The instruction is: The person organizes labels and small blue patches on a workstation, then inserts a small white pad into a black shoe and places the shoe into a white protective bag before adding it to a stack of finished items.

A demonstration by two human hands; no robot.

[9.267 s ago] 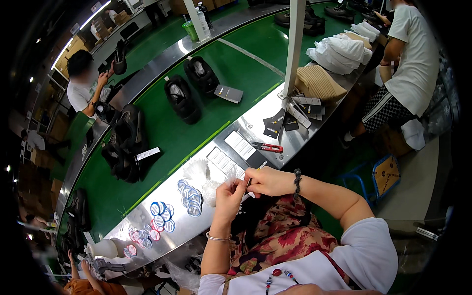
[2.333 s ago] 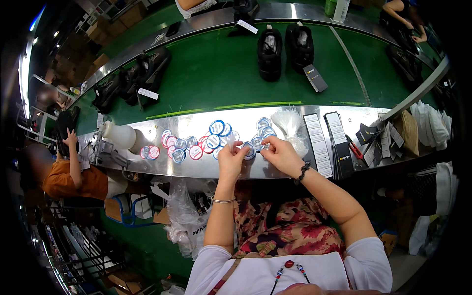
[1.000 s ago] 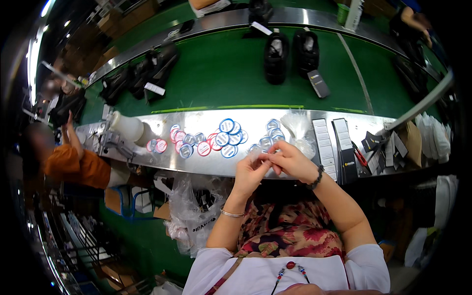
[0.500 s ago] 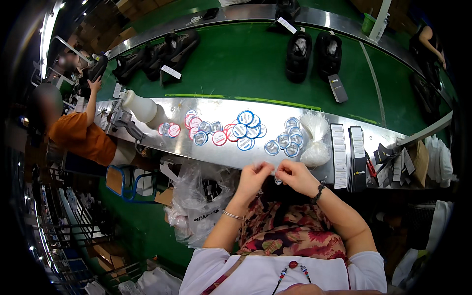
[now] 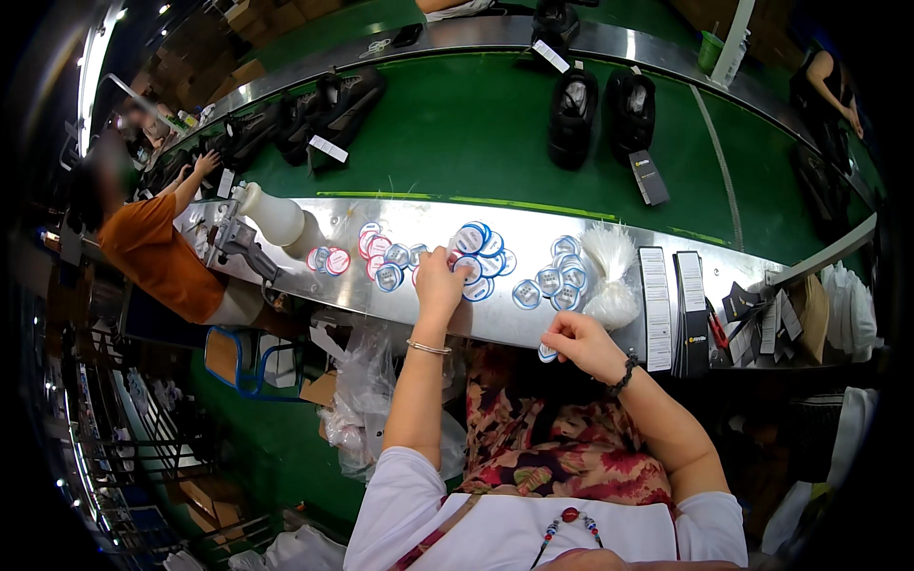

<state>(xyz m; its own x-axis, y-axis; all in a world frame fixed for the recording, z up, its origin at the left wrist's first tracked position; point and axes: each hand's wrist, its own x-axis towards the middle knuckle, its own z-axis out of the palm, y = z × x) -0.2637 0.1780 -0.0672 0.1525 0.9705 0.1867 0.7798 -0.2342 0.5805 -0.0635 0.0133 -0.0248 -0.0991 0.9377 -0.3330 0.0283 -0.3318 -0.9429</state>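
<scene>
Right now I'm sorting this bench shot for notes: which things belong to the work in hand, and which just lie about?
In hand:
left hand on the round tags
right hand pinching one round tag

Lying about:
black shoes
white bottle
clear bag

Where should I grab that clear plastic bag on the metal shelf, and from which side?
Judging by its shape, take the clear plastic bag at the narrow gathered neck near its far end, where the film bunches above the bulging body. Coming from above and the right looks best with the right hand, since round blue-rimmed discs lie close on its left, on the metal shelf.
</scene>
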